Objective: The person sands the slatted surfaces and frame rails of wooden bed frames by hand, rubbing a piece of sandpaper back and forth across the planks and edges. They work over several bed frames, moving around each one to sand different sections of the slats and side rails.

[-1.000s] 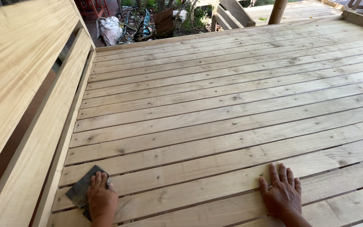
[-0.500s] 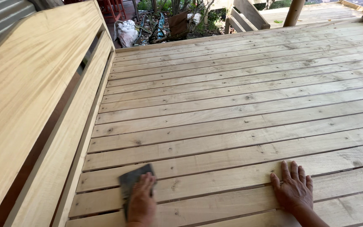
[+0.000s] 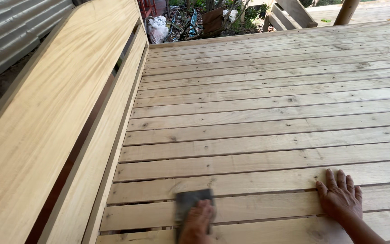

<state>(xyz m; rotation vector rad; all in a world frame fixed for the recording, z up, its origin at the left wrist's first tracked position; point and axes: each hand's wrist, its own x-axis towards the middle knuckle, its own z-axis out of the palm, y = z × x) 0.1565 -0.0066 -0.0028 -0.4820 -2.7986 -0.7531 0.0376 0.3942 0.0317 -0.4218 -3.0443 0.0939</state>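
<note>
A white plastic bag (image 3: 158, 28), lumpy and bulging with faint dark markings, sits on the ground at the far edge of the slatted wooden platform (image 3: 267, 113). No labels, signs or screens show

Left hand (image 3: 198, 222) presses sandpaper (image 3: 190, 202) on slats (image 3: 258, 129); right hand (image 3: 340, 196) flat.

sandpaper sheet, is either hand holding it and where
The left hand presses the grey sandpaper sheet down at its near end; the right hand lies flat on the slats, holding nothing.
</note>
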